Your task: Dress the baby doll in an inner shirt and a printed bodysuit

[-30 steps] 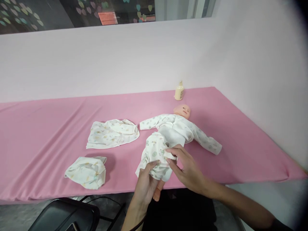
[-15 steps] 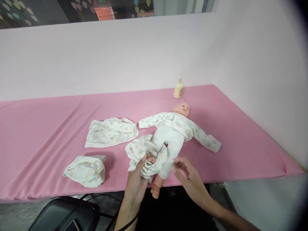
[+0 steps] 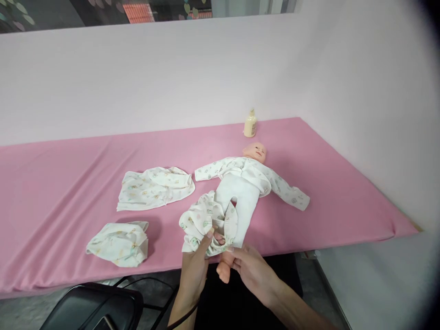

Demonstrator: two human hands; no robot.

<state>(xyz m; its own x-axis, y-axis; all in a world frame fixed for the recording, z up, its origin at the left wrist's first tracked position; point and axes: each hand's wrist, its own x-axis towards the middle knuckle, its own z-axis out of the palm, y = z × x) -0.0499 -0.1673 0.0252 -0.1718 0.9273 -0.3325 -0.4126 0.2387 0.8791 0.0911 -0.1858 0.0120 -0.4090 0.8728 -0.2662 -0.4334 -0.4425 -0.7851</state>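
A baby doll (image 3: 244, 183) lies on its back on the pink table (image 3: 68, 183), head toward the wall, wearing a white printed top and plain white leggings. Printed baby trousers (image 3: 202, 222) are bunched around its lower legs at the table's front edge. My left hand (image 3: 195, 266) grips the bunched trousers from below. My right hand (image 3: 252, 270) holds the doll's foot (image 3: 224, 271), which sticks out past the table edge.
A folded printed garment (image 3: 154, 188) lies left of the doll, and a crumpled one (image 3: 118, 243) sits nearer the front edge. A small cream bottle (image 3: 250, 123) stands by the back wall. A black chair (image 3: 92, 307) is below the table at the left.
The trousers have been pulled down from the doll's waist to its lower legs, baring the white leggings. My right hand moved from the waistband to the doll's foot.
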